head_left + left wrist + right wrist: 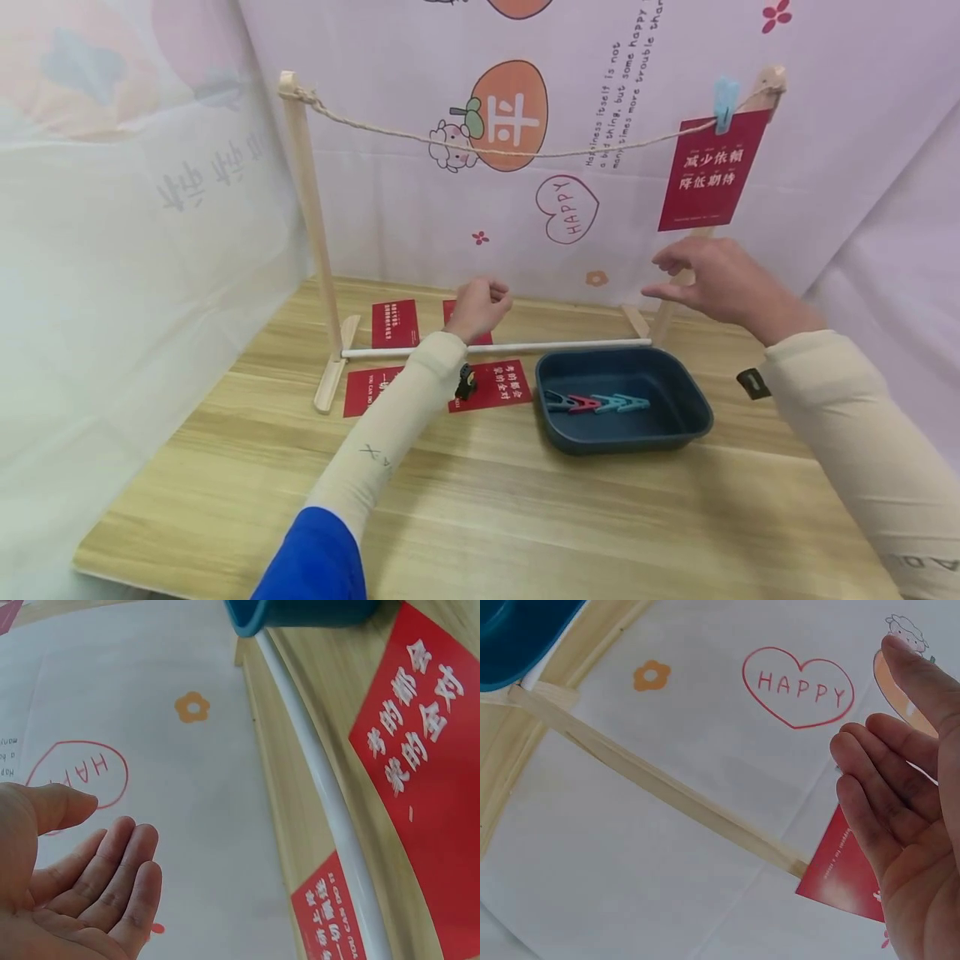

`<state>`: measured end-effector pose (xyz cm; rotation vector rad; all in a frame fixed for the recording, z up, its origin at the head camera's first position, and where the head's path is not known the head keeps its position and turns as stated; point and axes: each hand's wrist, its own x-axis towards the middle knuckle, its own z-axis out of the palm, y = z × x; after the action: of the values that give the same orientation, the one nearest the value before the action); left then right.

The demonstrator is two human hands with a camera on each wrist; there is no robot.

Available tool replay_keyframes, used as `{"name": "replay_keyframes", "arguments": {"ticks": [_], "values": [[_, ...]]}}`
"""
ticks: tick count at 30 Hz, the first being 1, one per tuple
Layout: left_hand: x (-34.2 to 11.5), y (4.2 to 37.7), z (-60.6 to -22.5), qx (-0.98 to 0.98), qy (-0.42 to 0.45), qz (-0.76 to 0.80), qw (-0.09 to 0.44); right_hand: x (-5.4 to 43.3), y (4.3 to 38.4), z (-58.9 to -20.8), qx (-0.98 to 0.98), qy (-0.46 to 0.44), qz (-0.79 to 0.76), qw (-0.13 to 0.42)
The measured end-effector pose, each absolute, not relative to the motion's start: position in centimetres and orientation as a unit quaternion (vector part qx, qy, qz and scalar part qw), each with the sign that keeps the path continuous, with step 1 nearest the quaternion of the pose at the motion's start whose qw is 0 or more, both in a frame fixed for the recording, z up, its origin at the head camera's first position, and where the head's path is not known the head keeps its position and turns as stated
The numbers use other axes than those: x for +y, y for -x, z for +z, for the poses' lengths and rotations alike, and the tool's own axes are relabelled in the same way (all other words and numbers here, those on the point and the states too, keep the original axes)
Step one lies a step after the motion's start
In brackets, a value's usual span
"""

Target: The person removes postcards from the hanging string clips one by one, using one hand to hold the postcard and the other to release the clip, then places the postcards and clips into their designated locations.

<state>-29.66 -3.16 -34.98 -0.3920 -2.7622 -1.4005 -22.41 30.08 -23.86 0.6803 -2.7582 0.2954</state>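
In the head view a red card (708, 179) with white lettering hangs at the right end of a rope (525, 155), held by a light blue clothespin (724, 107). My right hand (720, 279) is raised just below that card, fingers loosely bent, thumb apart, holding nothing. My left hand (480, 308) hovers above the red cards at the left; its palm shows bare in the left wrist view. Four-sided red cards lie on the table, among them a front one (498, 385) and a back one (395, 324). Part of another card is hidden behind the left hand.
A dark blue basin (626, 442) at centre right contains several clothespins (600, 403). The rope is tied between two wooden posts (311, 208), with a white rod (525, 347) low between them. A printed white cloth (405, 225) hangs behind the wooden table (480, 517).
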Motion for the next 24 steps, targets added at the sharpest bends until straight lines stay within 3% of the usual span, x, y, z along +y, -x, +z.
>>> {"name": "replay_keyframes", "arguments": {"ticks": [24], "values": [[0.7, 28.3, -33.2, -0.874, 0.184, -0.448, 0.031, 31.0, 22.0, -20.4, -0.943, -0.186, 0.098, 0.258]]}}
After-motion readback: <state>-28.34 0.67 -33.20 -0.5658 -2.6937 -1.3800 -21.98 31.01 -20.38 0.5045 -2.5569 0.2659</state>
